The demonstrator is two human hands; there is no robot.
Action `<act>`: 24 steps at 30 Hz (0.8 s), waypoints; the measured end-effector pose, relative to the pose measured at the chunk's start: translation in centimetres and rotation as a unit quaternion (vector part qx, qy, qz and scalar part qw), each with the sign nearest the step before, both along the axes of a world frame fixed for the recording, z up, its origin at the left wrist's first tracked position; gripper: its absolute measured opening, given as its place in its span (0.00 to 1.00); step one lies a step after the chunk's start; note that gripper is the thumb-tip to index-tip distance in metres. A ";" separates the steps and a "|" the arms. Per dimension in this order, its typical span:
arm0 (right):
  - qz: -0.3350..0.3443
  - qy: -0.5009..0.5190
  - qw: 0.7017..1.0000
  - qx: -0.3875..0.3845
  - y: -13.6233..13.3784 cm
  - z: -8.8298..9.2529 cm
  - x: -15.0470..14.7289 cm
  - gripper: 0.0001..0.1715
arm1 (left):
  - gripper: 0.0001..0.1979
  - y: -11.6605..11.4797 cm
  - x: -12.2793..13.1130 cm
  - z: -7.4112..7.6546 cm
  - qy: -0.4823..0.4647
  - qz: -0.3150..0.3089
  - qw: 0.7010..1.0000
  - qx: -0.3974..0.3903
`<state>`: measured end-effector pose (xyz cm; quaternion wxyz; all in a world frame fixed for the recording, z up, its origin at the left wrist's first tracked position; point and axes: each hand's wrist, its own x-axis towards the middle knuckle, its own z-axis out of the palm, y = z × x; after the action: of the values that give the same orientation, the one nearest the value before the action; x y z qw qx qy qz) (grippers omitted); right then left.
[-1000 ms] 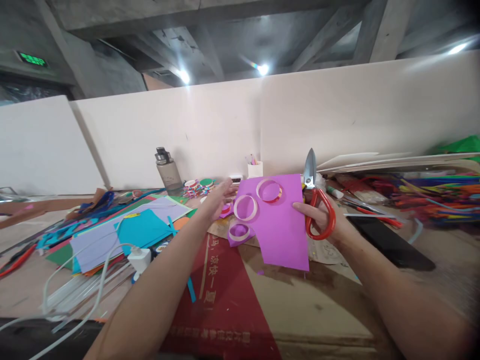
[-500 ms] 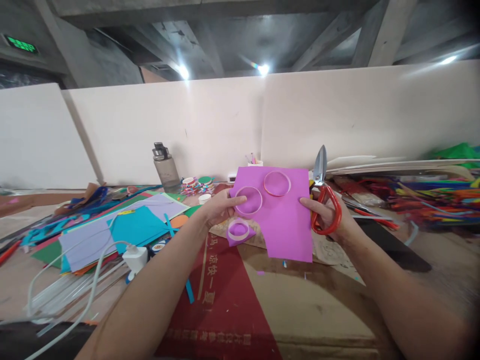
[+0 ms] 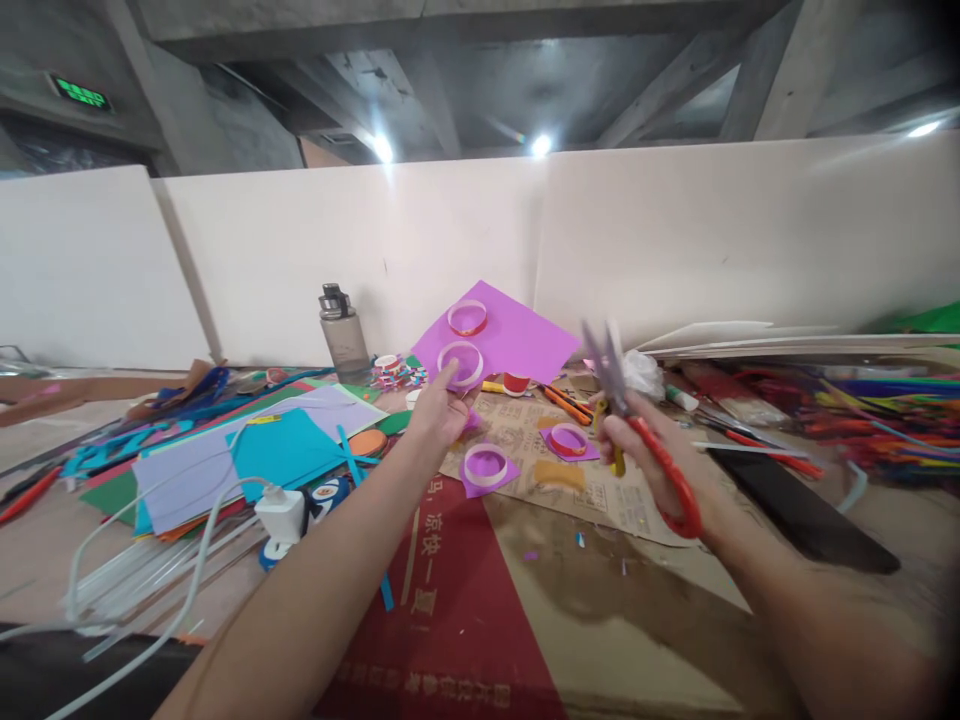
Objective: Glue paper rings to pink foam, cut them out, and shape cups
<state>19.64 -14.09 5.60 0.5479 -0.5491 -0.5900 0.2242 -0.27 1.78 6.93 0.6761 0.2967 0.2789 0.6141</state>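
Right hand (image 3: 660, 455) let go of purple sheet (image 3: 499, 340); left hand (image 3: 441, 412) alone lifts it; scissors (image 3: 637, 440) swung open.

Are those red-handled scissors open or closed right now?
Open, slightly: the scissors in the right hand show two blade tips apart in a narrow V, though blurred.

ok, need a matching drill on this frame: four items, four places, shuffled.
Items:
1. purple sheet
2. scissors
3. water bottle
4. white charger

Places:
A. upright by the white partition
B. in the right hand
C. on the table beside the coloured paper stack
D. held up by the left hand

Pairs: 1-D, 2-B, 3-A, 4-C
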 end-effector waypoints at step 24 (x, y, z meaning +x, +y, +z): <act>0.049 -0.194 0.971 -0.133 -0.4 -0.5 -1.5 0.17 | 0.05 -3.3 2.6 -0.4 -0.188 -0.042 0.981 0.002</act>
<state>18.14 -14.48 5.14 0.3330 -0.6206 -0.6761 0.2165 2.33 -1.53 6.53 0.7410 0.1889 0.1328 0.6306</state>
